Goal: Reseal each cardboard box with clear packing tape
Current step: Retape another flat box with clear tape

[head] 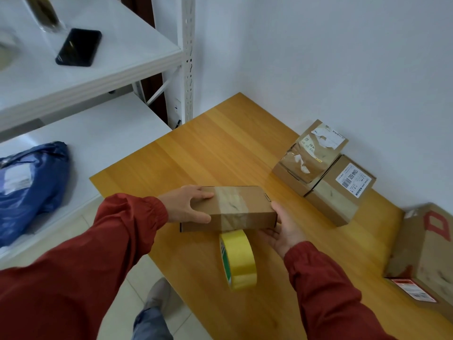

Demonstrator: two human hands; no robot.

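A small flat cardboard box (230, 208) with a band of clear tape across its middle is held just above the wooden table (196, 153). My left hand (186, 204) grips its left end, thumb on the front face and fingers on top. My right hand (285, 231) cups its right end from below and the side. A roll of yellowish clear packing tape (239, 260) stands on edge on the table right below the box, between my arms.
Two stacked boxes with labels (316, 155) (343, 192) stand against the wall at the right. A larger box with red print (426, 253) sits at the far right. White shelves (98, 69) on the left hold a black phone (79, 47) and a blue parcel bag (29, 185).
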